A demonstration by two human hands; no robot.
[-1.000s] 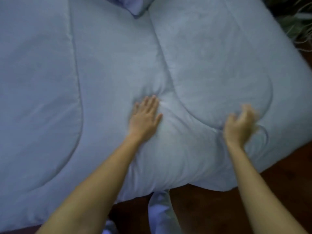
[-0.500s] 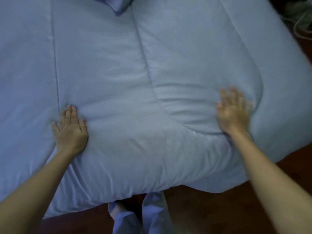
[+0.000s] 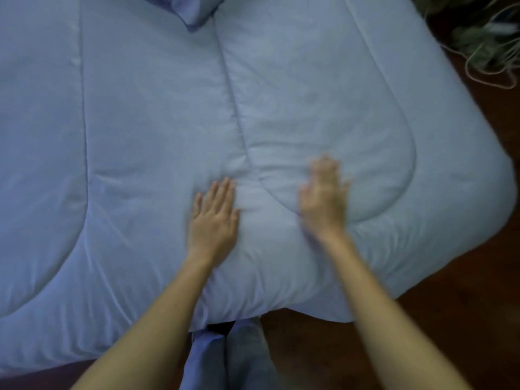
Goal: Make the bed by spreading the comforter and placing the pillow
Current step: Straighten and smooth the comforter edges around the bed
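floor [image 3: 464,319]: dark reddish-brown wood, bare
far right corner: tangled pale cords [image 3: 484,38], blurred
light: dim, bluish

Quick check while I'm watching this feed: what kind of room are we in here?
Most likely a bedroom. A pale blue quilted comforter covers a bed and fills most of the view, a pillow corner shows at the top edge, and dark wooden floor runs beside it. Both hands lie flat on the comforter.

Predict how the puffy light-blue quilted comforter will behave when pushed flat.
The puffy light-blue quilted comforter probably compresses softly: it dimples around the flat left hand. It is likely floppy, since its edge droops over the bed, and may spring back.
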